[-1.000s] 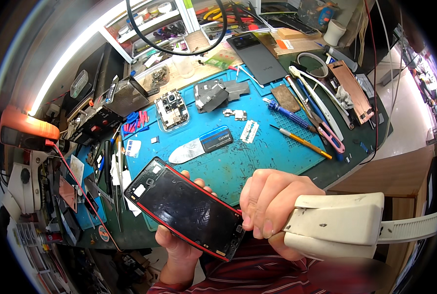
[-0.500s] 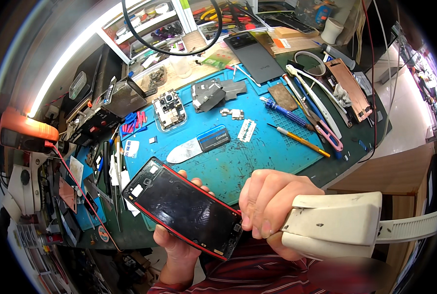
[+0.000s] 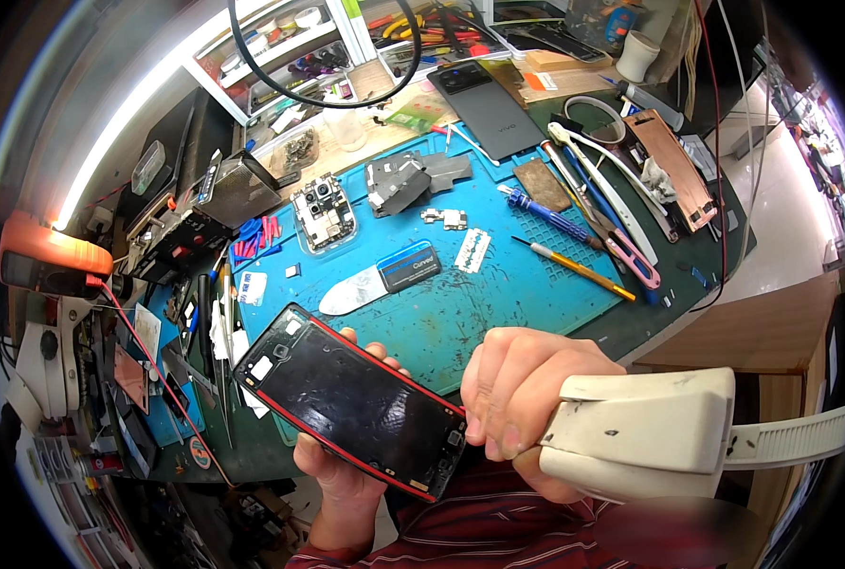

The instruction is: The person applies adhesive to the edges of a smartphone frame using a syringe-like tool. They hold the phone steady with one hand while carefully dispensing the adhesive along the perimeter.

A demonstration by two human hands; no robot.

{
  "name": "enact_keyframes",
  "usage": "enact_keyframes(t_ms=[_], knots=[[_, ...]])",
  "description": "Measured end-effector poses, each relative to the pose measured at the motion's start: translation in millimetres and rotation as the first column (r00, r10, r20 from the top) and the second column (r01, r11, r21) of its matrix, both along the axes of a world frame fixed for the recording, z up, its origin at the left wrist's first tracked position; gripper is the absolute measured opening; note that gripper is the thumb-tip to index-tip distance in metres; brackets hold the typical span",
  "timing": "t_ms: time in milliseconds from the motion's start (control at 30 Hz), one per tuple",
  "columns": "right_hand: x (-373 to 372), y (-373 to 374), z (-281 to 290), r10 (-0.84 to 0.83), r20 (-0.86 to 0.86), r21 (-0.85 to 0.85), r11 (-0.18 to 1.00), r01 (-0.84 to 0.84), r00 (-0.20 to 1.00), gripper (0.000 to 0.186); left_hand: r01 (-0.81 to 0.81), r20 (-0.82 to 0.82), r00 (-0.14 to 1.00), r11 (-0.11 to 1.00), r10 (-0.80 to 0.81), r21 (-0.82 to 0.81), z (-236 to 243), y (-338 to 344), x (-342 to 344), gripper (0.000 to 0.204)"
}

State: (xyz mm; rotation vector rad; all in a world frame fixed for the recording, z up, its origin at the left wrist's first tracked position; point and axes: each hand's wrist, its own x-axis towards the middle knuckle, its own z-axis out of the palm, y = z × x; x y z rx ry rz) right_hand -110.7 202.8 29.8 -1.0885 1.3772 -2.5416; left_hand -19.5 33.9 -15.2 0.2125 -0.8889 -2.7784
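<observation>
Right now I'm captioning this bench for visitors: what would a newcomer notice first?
The black phone frame with red edging, held in the left hand low at centre. Beside it, the right hand grips a bulky cream handheld tool. Behind them lies a blue work mat strewn with parts.

My left hand (image 3: 342,474) mostly hidden under the black red-edged phone frame (image 3: 351,402), my right hand's (image 3: 522,398) palm behind the cream plastic tool body (image 3: 640,431), its grey hose (image 3: 792,438) cut off at the edge, shelf bits too small to tell
</observation>
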Motion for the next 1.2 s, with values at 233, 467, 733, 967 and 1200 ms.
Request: enact_keyframes(t_ms=[233,467,733,967,1200], knots=[[3,0,2,-0.019,0.046,-0.003,1.0,0.019,0.999,0.015,-0.01,0.003,1.0,1.0,0.01,-0.005,1,1,0,0.103],[8,-1,9,-0.067,0.111,0.004,0.998,0.067,0.992,0.024,-0.015,-0.006,1.0,1.0,0.015,-0.009,1,2,-1,0.103],[8,0,5,-0.078,0.089,0.053,0.996,0.073,0.993,0.033,-0.021,-0.016,1.0,1.0,0.021,-0.001,0,1,0,0.103],[9,3,13,-0.067,0.127,0.088,0.995,0.056,0.99,0.037,-0.022,-0.028,0.999,1.0,0.023,0.015,0,1,-1,0.103],[3,1,-8,-0.035,0.02,0.005,0.999,0.035,0.999,0.016,-0.02,0.001,1.0,1.0,0.02,-0.017,4,2,0,0.103]])
